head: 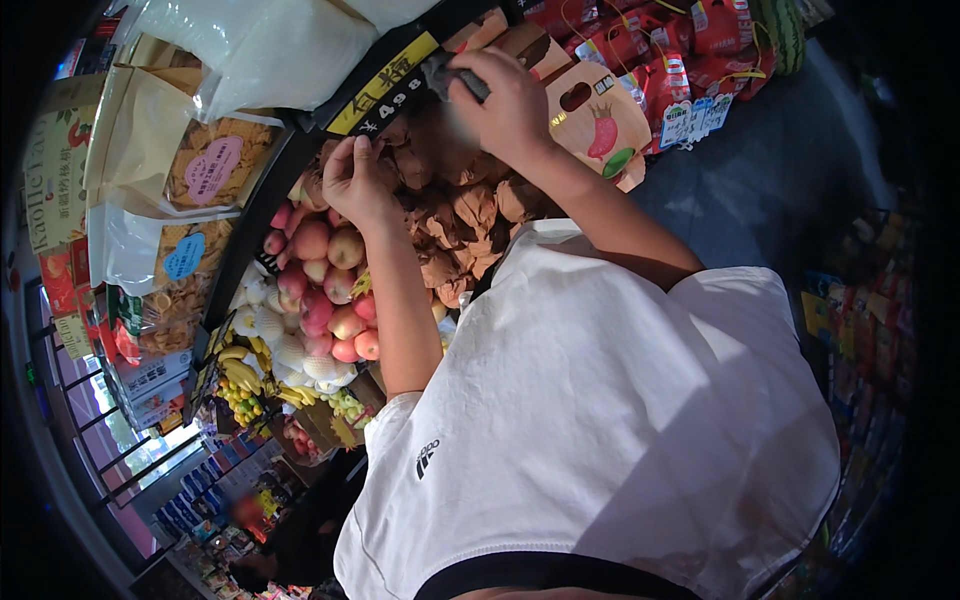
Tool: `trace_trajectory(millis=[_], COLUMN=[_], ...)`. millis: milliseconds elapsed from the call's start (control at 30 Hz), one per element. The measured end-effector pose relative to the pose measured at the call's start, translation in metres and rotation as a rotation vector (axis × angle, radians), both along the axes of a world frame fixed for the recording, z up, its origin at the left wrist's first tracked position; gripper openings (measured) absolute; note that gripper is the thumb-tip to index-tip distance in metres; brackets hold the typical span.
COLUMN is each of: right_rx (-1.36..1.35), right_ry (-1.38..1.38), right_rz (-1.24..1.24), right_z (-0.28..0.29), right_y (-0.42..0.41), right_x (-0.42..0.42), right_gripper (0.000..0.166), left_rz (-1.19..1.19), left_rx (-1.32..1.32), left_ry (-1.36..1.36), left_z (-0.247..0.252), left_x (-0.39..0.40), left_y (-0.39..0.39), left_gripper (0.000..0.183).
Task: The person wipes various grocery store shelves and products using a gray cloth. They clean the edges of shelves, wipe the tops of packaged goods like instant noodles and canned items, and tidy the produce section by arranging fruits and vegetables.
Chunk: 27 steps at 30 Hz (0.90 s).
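A price sign [386, 94] with a yellow strip and white figures on black runs along the shelf edge before me. At its lower left end, my left hand [358, 180] pinches the edge between thumb and fingertips. My right hand [502, 101] is closed around a dark grey cloth [442, 75], which touches or nearly touches the sign's right end. Below both hands lie many brown paper-wrapped fruits [469, 214]. Apples [326, 289] are heaped beside my left forearm, some in white foam nets [289, 349].
Clear bags of white goods [270, 52] and bagged snacks [217, 154] fill the shelf above. Fruit gift boxes [596, 112], red bags [667, 82] and a watermelon [778, 37] stand at right. Bananas [241, 371] lie lower left; a person in dark clothing [315, 532] is beyond.
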State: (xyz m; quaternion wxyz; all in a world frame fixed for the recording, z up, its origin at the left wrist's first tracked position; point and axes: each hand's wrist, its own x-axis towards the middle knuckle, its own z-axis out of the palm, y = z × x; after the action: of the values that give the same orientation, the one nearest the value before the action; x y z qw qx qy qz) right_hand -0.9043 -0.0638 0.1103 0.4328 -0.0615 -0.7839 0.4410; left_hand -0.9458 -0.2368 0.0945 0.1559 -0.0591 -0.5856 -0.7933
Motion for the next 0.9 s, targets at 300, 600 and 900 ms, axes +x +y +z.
trace_trajectory(millis=[300, 600, 900], right_rx=[0.056, -0.093, -0.367], right_ry=[0.001, -0.254, -0.465], right_rz=[0.156, 0.448, -0.062], right_z=[0.007, -0.054, -0.157], right_y=[-0.06, -0.03, 0.094], right_x=[-0.002, 0.042, 0.138], right_gripper=[0.012, 0.018, 0.022], left_rz=[-0.03, -0.167, -0.409], left_rx=[-0.015, 0.015, 0.042], left_ry=[-0.024, -0.074, -0.387], left_z=[-0.006, -0.003, -0.063], left_x=[-0.007, -0.004, 0.032], left_y=[-0.005, -0.017, 0.008], left_gripper=[0.005, 0.012, 0.017])
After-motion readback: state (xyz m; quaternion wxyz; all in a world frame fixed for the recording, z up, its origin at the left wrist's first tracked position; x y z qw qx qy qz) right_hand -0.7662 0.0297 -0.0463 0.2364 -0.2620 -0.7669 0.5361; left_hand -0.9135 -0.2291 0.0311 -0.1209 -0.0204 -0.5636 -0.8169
